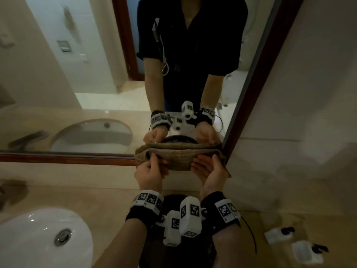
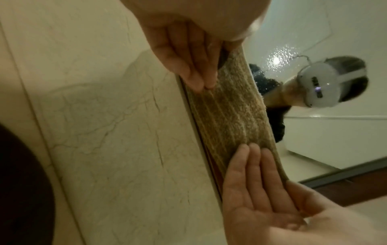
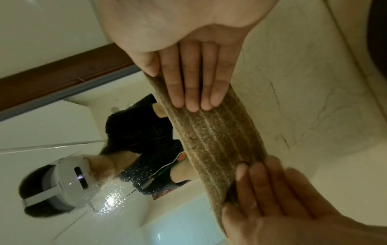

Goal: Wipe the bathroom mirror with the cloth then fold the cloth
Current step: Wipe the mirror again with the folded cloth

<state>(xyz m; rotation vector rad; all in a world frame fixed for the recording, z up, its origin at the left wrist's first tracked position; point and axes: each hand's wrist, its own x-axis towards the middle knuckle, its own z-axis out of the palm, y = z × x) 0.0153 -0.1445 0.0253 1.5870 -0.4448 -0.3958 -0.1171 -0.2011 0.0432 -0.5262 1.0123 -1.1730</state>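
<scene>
Nearest, the left hand (image 1: 149, 174) and right hand (image 1: 209, 169) hold the brown cloth (image 1: 179, 157) stretched between them above the bench's (image 1: 108, 202) back edge. Fingers (image 3: 188, 86) lie straight underneath with thumbs pinching on top (likely squaring a fold). Beyond, touching or just off it, stands the mirror (image 1: 87, 74).

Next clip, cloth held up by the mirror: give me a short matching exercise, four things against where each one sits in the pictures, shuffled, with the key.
Things:
1. cloth
2. left hand
3. sink
4. small packets

Places:
A. counter, lower right
B. stretched between both hands
C. set into the counter, lower left
D. pinching the cloth's left end

Pairs: 1-B, 2-D, 3-C, 4-A
</scene>
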